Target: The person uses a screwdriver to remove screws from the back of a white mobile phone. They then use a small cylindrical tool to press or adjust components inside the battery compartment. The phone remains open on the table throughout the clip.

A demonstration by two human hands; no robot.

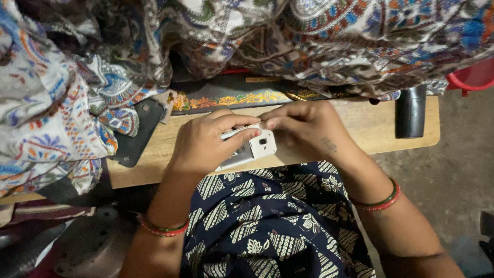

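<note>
Head view looks straight down on two bare forearms meeting over the near edge of a pale wooden table. Both hands share one small white plastic phone with a round rear lens, lying back up just above the table edge, near the person's lap.

Left hand comes in from below, wrist bent inward, fingers curled closed over the phone's left part, the forefinger stretched across its upper edge. Right hand reaches in from the right, knuckles up, fingertips pinched on the phone's upper right corner, touching the left forefinger. Each wrist wears red and green bangles.

Patterned multicoloured printed cloth is heaped over the table's far side and left end. Beside the left hand lies a flat black slab, partly under the cloth. A black cylinder stands at the right.
</note>
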